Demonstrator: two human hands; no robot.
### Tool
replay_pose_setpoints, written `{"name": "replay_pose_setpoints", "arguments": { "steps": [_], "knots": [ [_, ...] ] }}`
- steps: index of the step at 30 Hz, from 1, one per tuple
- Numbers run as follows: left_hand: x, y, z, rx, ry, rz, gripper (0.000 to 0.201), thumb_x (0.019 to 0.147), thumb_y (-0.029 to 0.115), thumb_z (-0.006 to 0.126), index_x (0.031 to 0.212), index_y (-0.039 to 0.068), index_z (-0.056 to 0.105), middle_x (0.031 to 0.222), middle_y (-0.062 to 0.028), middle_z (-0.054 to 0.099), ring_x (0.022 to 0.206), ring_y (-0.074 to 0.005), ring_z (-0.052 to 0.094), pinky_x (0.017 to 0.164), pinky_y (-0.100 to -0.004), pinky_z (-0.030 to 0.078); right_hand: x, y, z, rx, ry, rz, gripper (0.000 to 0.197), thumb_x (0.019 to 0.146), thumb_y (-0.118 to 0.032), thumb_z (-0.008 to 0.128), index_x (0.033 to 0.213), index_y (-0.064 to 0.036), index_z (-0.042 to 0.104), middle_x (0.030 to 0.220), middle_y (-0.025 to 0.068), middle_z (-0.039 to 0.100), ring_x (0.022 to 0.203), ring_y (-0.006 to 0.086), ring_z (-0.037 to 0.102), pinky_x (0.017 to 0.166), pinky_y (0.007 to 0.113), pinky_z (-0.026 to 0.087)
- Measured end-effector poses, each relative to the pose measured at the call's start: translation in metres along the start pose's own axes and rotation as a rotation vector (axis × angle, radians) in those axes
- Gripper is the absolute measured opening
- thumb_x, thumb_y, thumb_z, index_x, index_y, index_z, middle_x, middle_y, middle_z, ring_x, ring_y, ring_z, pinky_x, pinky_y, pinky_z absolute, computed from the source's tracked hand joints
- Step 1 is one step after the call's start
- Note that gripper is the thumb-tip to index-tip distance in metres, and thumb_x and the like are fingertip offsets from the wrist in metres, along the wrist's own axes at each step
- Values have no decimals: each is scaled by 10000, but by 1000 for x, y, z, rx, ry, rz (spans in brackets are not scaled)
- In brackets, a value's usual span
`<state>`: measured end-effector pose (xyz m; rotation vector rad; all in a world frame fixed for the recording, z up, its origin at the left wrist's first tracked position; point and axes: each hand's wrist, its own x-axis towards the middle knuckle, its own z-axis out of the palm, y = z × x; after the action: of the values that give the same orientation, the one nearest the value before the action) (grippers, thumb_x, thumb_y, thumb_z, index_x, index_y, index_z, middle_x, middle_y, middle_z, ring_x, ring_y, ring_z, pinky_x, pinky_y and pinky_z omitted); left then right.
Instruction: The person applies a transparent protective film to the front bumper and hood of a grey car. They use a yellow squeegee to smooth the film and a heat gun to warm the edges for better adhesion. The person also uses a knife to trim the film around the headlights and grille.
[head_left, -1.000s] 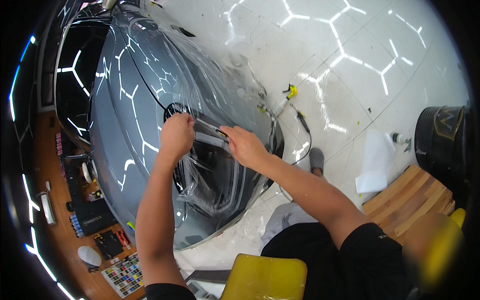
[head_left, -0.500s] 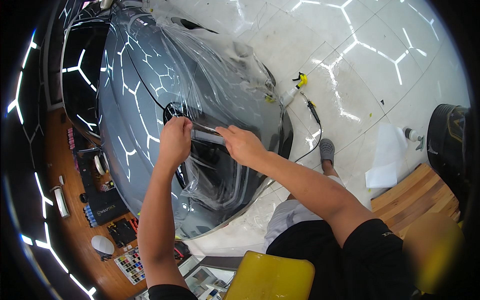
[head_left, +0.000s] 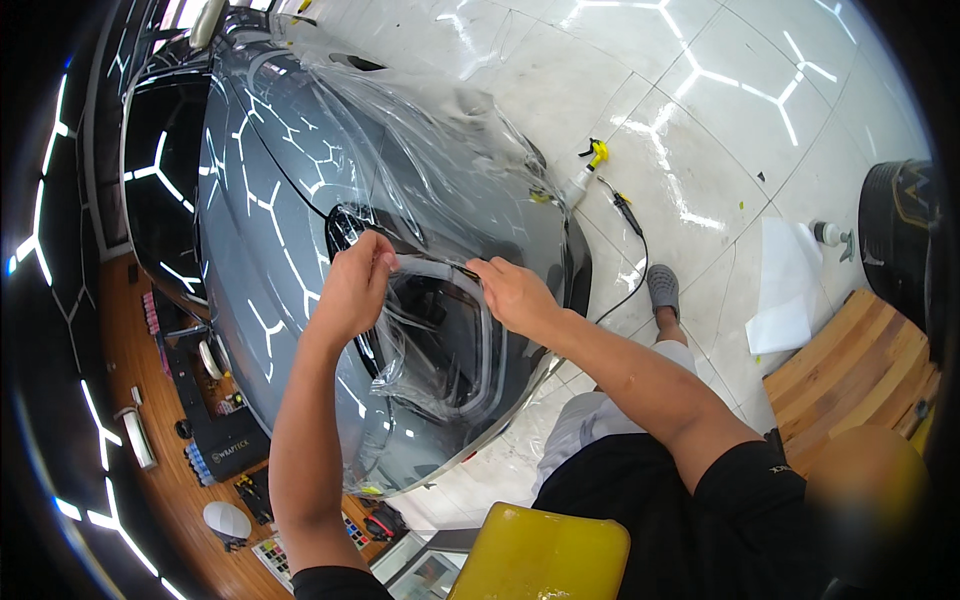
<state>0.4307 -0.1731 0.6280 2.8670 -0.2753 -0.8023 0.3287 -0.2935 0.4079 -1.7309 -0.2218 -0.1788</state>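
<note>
A glossy grey car (head_left: 270,130) fills the left and middle, with loose clear film (head_left: 440,120) wrinkled over its body. My left hand (head_left: 358,285) has its fingers pinched together on the film's edge, above a dark lamp (head_left: 440,330) at the car's corner. To its right, my right hand (head_left: 517,297) pinches the same edge beside the lamp's upper rim. A taut strip of film runs between the two hands. A small dark and yellow bit shows by my right fingertips; I cannot make out what it is. Below my left hand, more film hangs crumpled over the lamp.
On the pale tiled floor lie a spray bottle (head_left: 583,180) with a yellow head and a black hose with a nozzle (head_left: 625,212). White sheet (head_left: 785,285), wooden board (head_left: 850,375) and black bin (head_left: 895,240) stand at right. A cluttered tool bench (head_left: 215,430) is left.
The view has shifted slightly. Both hands have come a little lower and to the right, slightly farther apart, still pinching the film. More of the dark lamp shows beneath them.
</note>
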Motion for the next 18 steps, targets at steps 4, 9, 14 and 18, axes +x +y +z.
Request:
{"name": "replay_pose_setpoints", "arguments": {
  "steps": [4,9,14,18],
  "knots": [
    [7,15,18,183,51,11,204,945,167,530,1037,-14,551,998,-208,633,956,-364,609,831,-402,469,-2,1,6,-21,49,5,335,832,-16,559,1166,-37,544,830,147,549,691,362,584,612,453,486],
    [10,1,32,492,69,267,151,882,134,587,933,-8,599,874,-206,611,846,-387,607,753,-449,476,-2,-5,7,-63,-27,97,366,838,-68,566,1202,-80,526,937,155,585,813,365,619,701,464,508],
    [12,-7,30,381,115,301,104,842,113,615,841,10,626,819,-169,583,792,-373,595,730,-441,472,-9,-4,15,-63,58,66,351,840,-50,558,1190,-60,538,903,153,577,776,364,609,677,458,504],
    [4,-5,29,311,114,330,77,834,95,619,838,21,638,791,-154,574,736,-360,586,698,-437,467,-21,0,24,-28,148,42,329,838,-4,554,1166,-31,554,845,147,565,721,360,593,631,450,491]
  ]
}}
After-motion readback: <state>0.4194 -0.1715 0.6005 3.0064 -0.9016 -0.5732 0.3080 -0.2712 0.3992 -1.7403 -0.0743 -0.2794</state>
